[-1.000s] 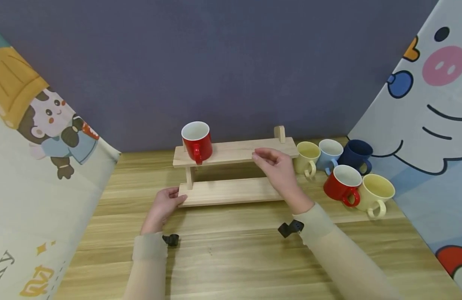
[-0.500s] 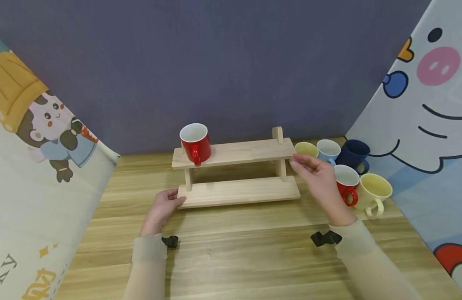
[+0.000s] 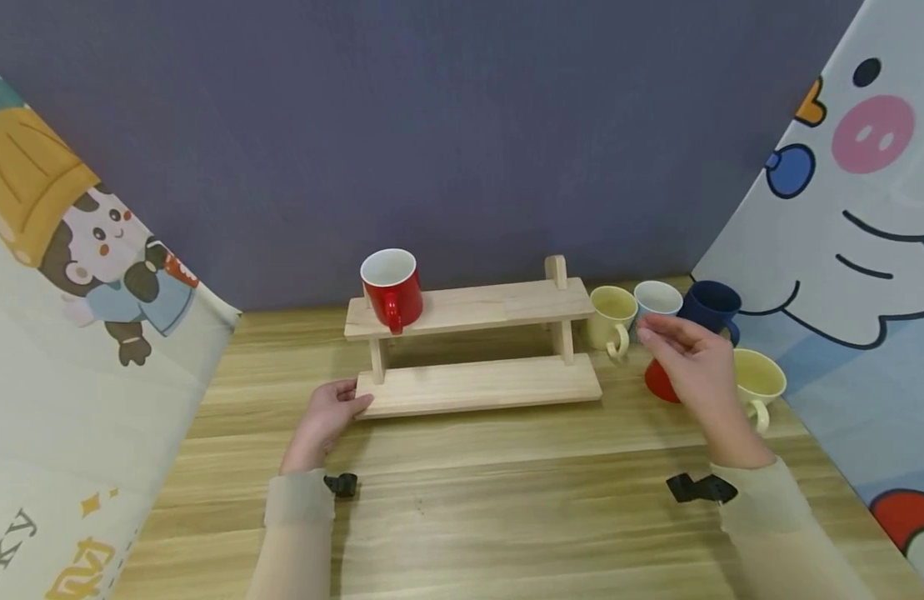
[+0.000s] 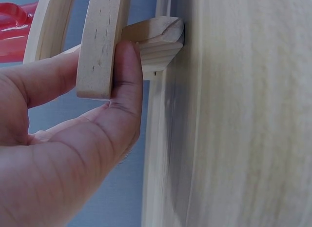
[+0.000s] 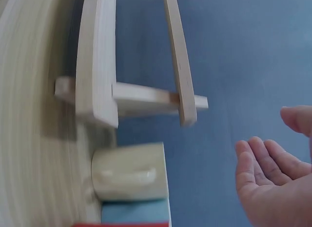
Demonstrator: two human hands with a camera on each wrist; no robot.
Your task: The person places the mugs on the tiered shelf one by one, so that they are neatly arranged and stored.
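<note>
My left hand (image 3: 330,417) pinches the left end of the lower board of a two-tier wooden shelf (image 3: 476,387); in the left wrist view, thumb and fingers lie on opposite faces of that board (image 4: 97,51). On the upper board's left side stands a red mug (image 3: 403,307), handle toward me. My right hand (image 3: 694,375) hovers over the mugs at the right, holding nothing, its thumb and fingers apart in the right wrist view. It overlaps a second red mug (image 3: 660,383), largely hidden, with its fingertips in front of a light blue mug (image 3: 658,297).
Beside the shelf's right end stands a pale yellow mug (image 3: 606,327). A navy mug (image 3: 703,310) is behind the right hand, and another pale yellow mug (image 3: 761,377) is to its right. A dark wall (image 3: 462,150) rises behind the shelf.
My right hand has moved right, from over the shelf's upper board, past its end, to above the mugs. The left hand keeps its hold on the lower board; the red mug stays put.
</note>
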